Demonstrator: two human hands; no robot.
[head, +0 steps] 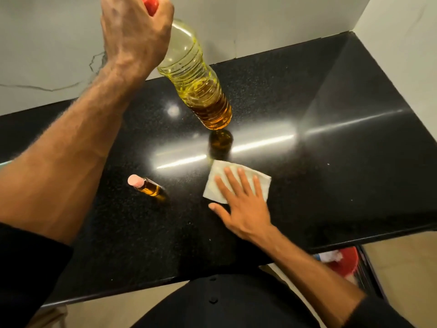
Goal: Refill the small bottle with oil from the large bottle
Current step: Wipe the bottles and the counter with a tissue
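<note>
My left hand (136,31) is shut around the neck of the large clear bottle (196,76), just below its red cap (149,3). The bottle hangs above the black counter (331,138), with amber oil pooled in its lower part. The small bottle (147,186) stands on the counter at the left, capped in pink and filled with amber oil. My right hand (241,200) lies flat, fingers spread, on a folded white paper towel (217,185), just in front of the large bottle's base.
A pale wall runs behind and to the right of the counter. Below the counter's right front corner sits a red bin (343,262) with white scraps in it. My dark-clothed body is at the near edge.
</note>
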